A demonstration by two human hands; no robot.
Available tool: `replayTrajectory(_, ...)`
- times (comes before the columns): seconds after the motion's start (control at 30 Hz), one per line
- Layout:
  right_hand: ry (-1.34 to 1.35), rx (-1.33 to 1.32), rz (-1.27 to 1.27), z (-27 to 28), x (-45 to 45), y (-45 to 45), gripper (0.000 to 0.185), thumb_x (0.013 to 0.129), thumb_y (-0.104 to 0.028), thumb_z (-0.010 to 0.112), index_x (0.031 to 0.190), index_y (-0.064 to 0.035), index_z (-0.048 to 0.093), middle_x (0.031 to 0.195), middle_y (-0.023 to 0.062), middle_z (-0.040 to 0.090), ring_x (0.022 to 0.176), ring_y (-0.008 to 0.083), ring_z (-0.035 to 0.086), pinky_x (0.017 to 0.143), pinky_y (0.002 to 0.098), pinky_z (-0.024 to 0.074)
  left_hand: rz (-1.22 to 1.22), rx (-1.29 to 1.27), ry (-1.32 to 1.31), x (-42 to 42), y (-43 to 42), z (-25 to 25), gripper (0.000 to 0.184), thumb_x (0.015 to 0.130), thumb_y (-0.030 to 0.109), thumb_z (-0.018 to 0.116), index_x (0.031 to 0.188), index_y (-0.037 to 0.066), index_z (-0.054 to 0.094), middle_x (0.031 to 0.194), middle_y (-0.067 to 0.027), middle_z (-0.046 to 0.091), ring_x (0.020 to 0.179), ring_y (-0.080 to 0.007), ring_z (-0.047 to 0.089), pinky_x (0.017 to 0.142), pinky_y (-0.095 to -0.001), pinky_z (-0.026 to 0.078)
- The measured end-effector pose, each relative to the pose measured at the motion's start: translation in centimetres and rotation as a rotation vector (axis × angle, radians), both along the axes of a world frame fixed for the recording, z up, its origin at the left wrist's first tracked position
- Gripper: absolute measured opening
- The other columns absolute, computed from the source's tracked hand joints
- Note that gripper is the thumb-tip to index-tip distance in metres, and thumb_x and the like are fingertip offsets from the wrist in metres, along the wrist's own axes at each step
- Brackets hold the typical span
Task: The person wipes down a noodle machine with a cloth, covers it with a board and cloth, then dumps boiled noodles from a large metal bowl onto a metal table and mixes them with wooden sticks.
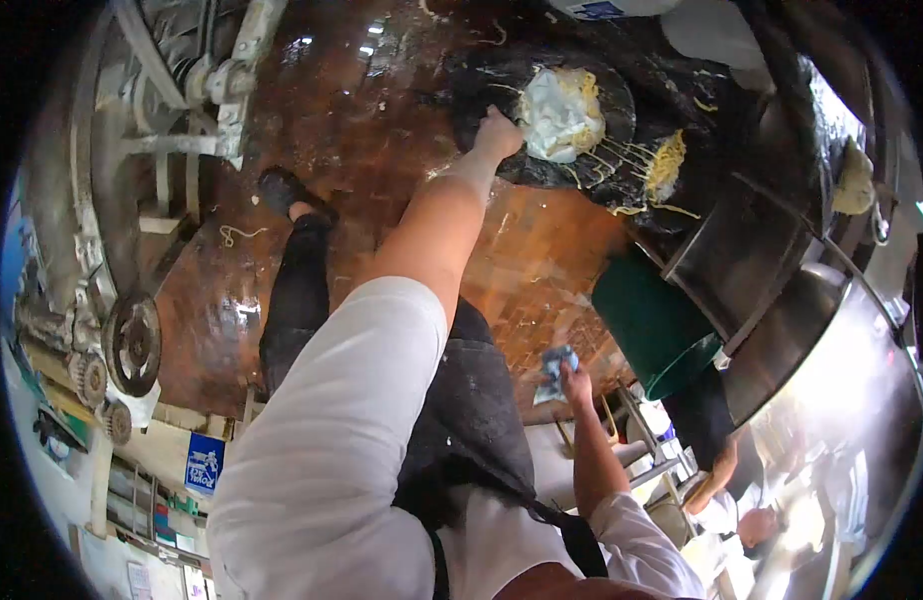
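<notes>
My left hand [499, 136] reaches far forward, its fingers curled beside a crumpled white sheet [557, 120]. What those fingers grip is hidden, though they lie over shiny black material [542, 176] that looks like plastic. Yellow noodles [587, 92] stick out around the white sheet. A second clump of noodles [666, 165] lies to the right, with loose strands between the two. Lower down on the right, my right hand [576, 383] is closed around a crumpled light-blue cloth [556, 372], held away from the black material.
A dark green bin [652, 320] stands at right beside metal equipment [742, 250]. Machinery with a handwheel [132, 343] and gears lines the left. The brown tiled floor [332, 120] looks wet, with scattered noodle strands. Another person [717, 480] is at the lower right.
</notes>
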State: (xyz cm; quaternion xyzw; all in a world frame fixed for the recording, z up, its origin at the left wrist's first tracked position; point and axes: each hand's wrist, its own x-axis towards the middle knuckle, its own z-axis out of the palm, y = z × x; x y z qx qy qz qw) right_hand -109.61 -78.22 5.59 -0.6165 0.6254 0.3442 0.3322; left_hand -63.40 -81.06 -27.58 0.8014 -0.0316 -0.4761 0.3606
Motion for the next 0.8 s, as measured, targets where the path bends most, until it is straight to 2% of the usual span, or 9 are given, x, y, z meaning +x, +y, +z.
replayTrajectory(0.13, -0.096, 0.167, 0.015, -3.8, -10.8, 1.0, 0.043, 0.091, -0.041, 0.061, 0.109, -0.0028, 0.069, 0.095, 0.0187, 0.072, 0.094, 0.0328, 0.069, 0.080, 0.0406, 0.0513, 0.189, 0.049, -0.001, -0.1, 4.8, 6.2, 0.078, 0.080, 0.034, 0.068, 0.136, -0.008, 0.034, 0.124, -0.0313, 0.057, 0.116, -0.0441, 0.056, 0.101, -0.0459, 0.044)
replayTrajectory(0.23, 0.173, 0.084, 0.332, -1.4, -3.5, -1.2, 0.047, 0.091, -0.043, 0.062, 0.108, 0.0006, 0.068, 0.092, 0.0210, 0.071, 0.090, 0.0354, 0.069, 0.079, 0.0420, 0.0514, 0.364, 0.158, -0.073, 1.3, 12.1, 9.3, 0.050, 0.082, 0.022, 0.063, 0.127, 0.001, 0.053, 0.114, -0.0253, 0.065, 0.108, -0.0428, 0.062, 0.098, -0.0490, 0.044)
replayTrajectory(0.3, -0.120, 0.042, 0.262, 1.6, 2.3, -1.5, 0.053, 0.091, -0.049, 0.058, 0.103, 0.0022, 0.067, 0.083, 0.0245, 0.068, 0.082, 0.0417, 0.066, 0.075, 0.0450, 0.0509, 0.369, 0.225, -0.024, 1.5, 18.9, 12.8, 0.071, 0.079, 0.032, 0.068, 0.134, -0.004, 0.042, 0.126, -0.0295, 0.058, 0.117, -0.0468, 0.055, 0.100, -0.0431, 0.044)
replayTrajectory(0.33, 0.008, 0.044, 0.420, -1.7, -0.9, -3.7, 0.045, 0.093, -0.042, 0.059, 0.103, 0.0012, 0.068, 0.085, 0.0226, 0.068, 0.078, 0.0358, 0.066, 0.073, 0.0433, 0.0506, 0.404, 0.223, -0.066, 1.3, 23.3, 14.6, 0.071, 0.079, 0.033, 0.067, 0.133, -0.006, 0.042, 0.125, -0.0315, 0.057, 0.117, -0.0470, 0.055, 0.100, -0.0444, 0.044)
replayTrajectory(0.47, -0.405, 0.397, -0.439, 2.2, 4.7, -4.3, 0.048, 0.098, -0.044, 0.055, 0.122, -0.0031, 0.060, 0.105, 0.0085, 0.068, 0.092, 0.0202, 0.066, 0.077, 0.0350, 0.0529, 0.538, 0.282, -0.154, -2.5, 38.0, 21.0, 0.070, 0.078, 0.036, 0.069, 0.130, -0.006, 0.046, 0.125, -0.0316, 0.057, 0.119, -0.0438, 0.055, 0.100, -0.0454, 0.045)
replayTrajectory(0.5, -0.422, 0.407, -0.324, 5.1, 7.9, -4.2, 0.048, 0.098, -0.044, 0.054, 0.123, -0.0039, 0.060, 0.105, 0.0079, 0.068, 0.094, 0.0211, 0.066, 0.080, 0.0360, 0.0528, 0.552, 0.383, -0.128, -2.1, 40.9, 26.8, 0.066, 0.078, 0.033, 0.069, 0.128, -0.005, 0.048, 0.125, -0.0279, 0.059, 0.119, -0.0411, 0.056, 0.099, -0.0442, 0.045)
replayTrajectory(0.63, -0.701, 0.539, -0.128, 9.2, 19.5, -0.7, 0.049, 0.100, -0.043, 0.050, 0.135, -0.0086, 0.050, 0.129, 0.0066, 0.060, 0.119, 0.0272, 0.057, 0.100, 0.0447, 0.0464, 0.846, 0.412, -0.240, -6.7, 56.4, 29.9, 0.051, 0.073, 0.012, 0.063, 0.122, 0.001, 0.053, 0.108, -0.0228, 0.067, 0.109, -0.0391, 0.062, 0.094, -0.0446, 0.047)
replayTrajectory(0.7, -0.626, 0.588, -0.563, 10.4, 26.3, 1.9, 0.056, 0.098, -0.043, 0.056, 0.141, -0.0092, 0.043, 0.137, 0.0066, 0.053, 0.126, 0.0264, 0.051, 0.104, 0.0446, 0.0442, 0.850, 0.534, -0.057, -7.2, 63.2, 33.4, 0.056, 0.072, 0.012, 0.062, 0.126, 0.005, 0.050, 0.106, -0.0229, 0.067, 0.107, -0.0381, 0.063, 0.091, -0.0445, 0.048)
replayTrajectory(0.8, -0.743, 0.662, -0.375, 13.2, 35.3, 8.5, 0.064, 0.095, -0.033, 0.062, 0.146, -0.0041, 0.035, 0.135, 0.0092, 0.052, 0.124, 0.0286, 0.052, 0.104, 0.0454, 0.0427, 1.169, 0.371, 0.143, -11.9, 76.3, 31.0, 0.057, 0.073, 0.010, 0.063, 0.128, 0.009, 0.046, 0.100, -0.0174, 0.064, 0.093, -0.0340, 0.061, 0.076, -0.0443, 0.048)
